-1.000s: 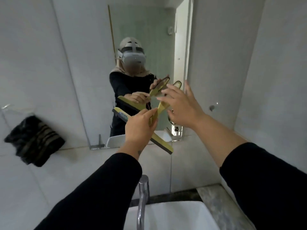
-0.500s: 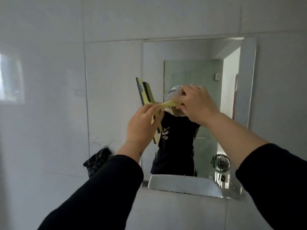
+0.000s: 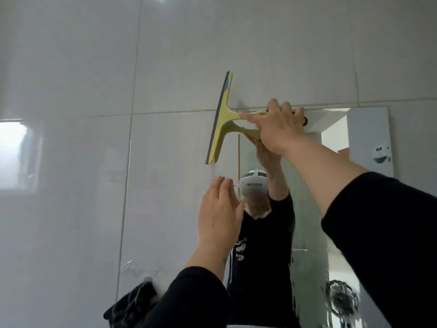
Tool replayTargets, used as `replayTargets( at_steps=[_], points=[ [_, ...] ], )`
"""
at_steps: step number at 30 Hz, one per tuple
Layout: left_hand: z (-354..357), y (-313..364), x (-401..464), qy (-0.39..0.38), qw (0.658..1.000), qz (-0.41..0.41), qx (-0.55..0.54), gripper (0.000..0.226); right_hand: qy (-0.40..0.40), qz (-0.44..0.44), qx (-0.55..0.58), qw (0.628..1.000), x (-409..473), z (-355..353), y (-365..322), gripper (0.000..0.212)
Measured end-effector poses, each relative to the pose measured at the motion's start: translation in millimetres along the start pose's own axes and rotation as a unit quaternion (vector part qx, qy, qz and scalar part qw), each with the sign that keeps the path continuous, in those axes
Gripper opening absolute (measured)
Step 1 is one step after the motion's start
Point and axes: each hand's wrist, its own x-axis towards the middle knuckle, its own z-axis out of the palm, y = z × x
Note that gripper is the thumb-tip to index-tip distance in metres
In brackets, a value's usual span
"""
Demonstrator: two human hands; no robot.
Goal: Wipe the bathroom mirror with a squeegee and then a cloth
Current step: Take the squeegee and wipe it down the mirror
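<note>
Up near the top centre of the frame, I have the squeegee (image 3: 221, 119) raised to the mirror (image 3: 307, 209), its blade standing nearly upright along the mirror's left edge and reaching above the top edge onto the wall tiles (image 3: 82, 162). My worry is that the blade is not fully on the glass: part of it seems to ride over tile and the grout line, so a pull across could skip, chatter or leave a streak down the left margin. I also judge the high reach makes even pressure hard, and the blade could tilt off the surface.

My right hand (image 3: 279, 129) is closed around the yellow handle, fingers wrapped over the top and the thumb under it, with one finger stretched along the neck toward the blade. My left hand (image 3: 220, 214) sits lower, centre frame, fingers spread and holding nothing; I cannot tell whether it touches the mirror. A dark cloth (image 3: 132, 304) hangs at the lower left, well apart from both hands, untouched.
</note>
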Motion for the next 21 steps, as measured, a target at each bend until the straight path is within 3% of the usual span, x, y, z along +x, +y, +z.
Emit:
replayTargets(
  at_steps=[3, 6, 21],
  points=[
    [19.5, 1.7, -4.0, -0.052, 0.998, -0.031, -0.004, 0.078, -0.045, 0.000, -0.010, 0.999, 8.0, 4.3, -1.9, 0.059],
    [33.1, 4.9, -8.1, -0.095, 0.994, -0.048, 0.010, 0.093, -0.040, -0.018, -0.012, 0.999, 7.9, 7.7, -1.6, 0.057],
    [42.1, 14.8, -5.9, -0.110, 0.988, -0.107, 0.027, 0.104, -0.037, -0.010, -0.035, 0.999, -34.9, -9.9, 69.9, 0.053]
  ],
)
